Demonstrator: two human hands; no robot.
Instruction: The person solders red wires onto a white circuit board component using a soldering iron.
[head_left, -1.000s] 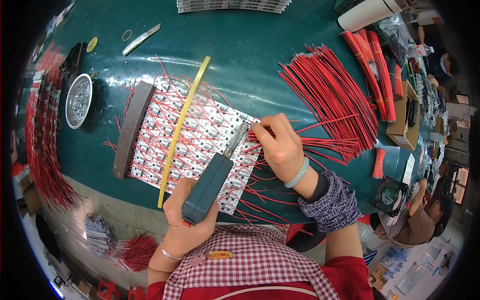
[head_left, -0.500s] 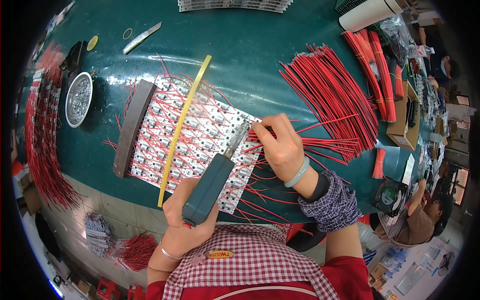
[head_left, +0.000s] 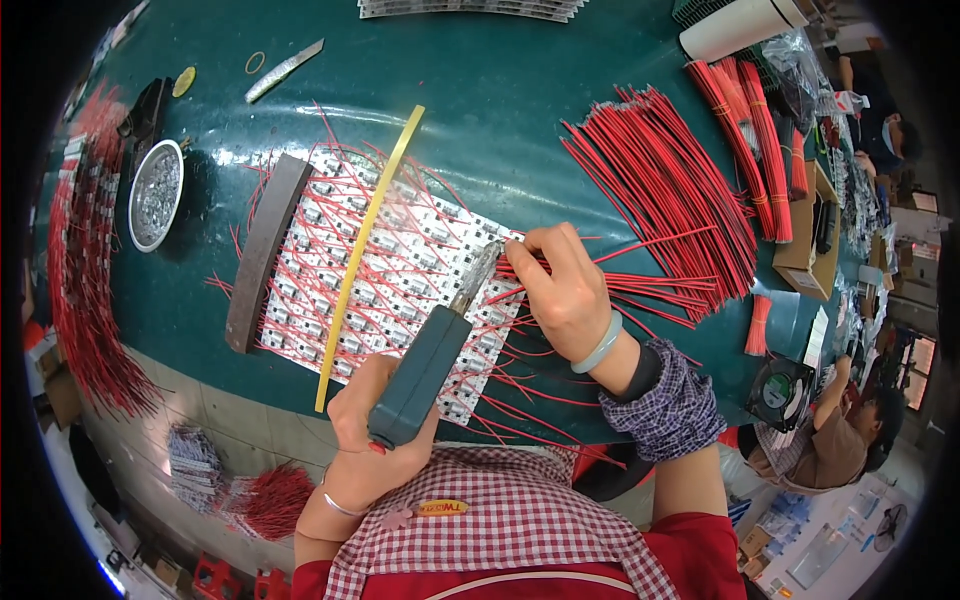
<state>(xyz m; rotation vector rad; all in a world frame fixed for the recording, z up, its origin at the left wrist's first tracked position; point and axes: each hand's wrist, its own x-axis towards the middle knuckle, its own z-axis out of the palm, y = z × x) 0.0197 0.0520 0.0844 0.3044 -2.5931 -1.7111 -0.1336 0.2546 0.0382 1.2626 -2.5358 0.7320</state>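
My left hand (head_left: 375, 455) is wrapped around a dark green soldering gun (head_left: 420, 375). Its crusted metal tip (head_left: 478, 275) points up and right, reaching the upper right edge of a white circuit board panel (head_left: 440, 245). Fingers of my right hand (head_left: 568, 300) are pinched at that edge beside the tip, holding red wires (head_left: 655, 287) that fan out to the right. Whether the tip touches a wire end is hidden by the fingertips. Many red wires stick up from the panel. A dark bar (head_left: 265, 260) and a yellow strip (head_left: 368, 250) lie across it.
To the right lies a large spread of red wires (head_left: 670, 190), with tied wire bundles (head_left: 735, 150) beyond. At left stand a bowl of metallic bits (head_left: 157, 195) and wired boards (head_left: 85, 260). A knife (head_left: 285, 70) lies at the back. A small fan (head_left: 782, 392) and another person (head_left: 835, 430) are at right.
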